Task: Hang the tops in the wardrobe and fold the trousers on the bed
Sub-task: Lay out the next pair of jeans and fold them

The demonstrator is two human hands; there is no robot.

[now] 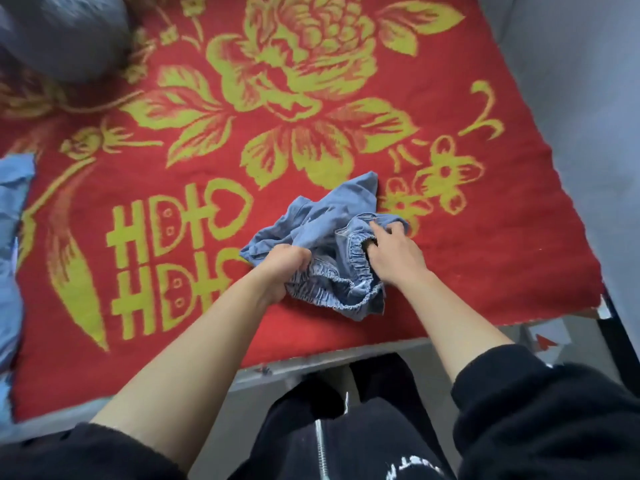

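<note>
The folding step is judged barely begun: the crumpled denim trousers (332,216), near the bed's (485,237) front edge, are gripped at the waistband by the left hand (289,268) and right hand (394,251), so spreading flat is called for next.

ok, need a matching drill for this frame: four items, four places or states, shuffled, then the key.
Items
1. crumpled blue denim trousers
2. pale blue cloth garment
3. grey rounded soft bundle
4. left grip

Places or states
A. top left corner of the view
B. clutching the elastic waistband
C. cut off at the left edge of the view
D. on the red flowered blanket, near its front edge

Pairs: 1-D, 2-C, 3-A, 4-B
</note>
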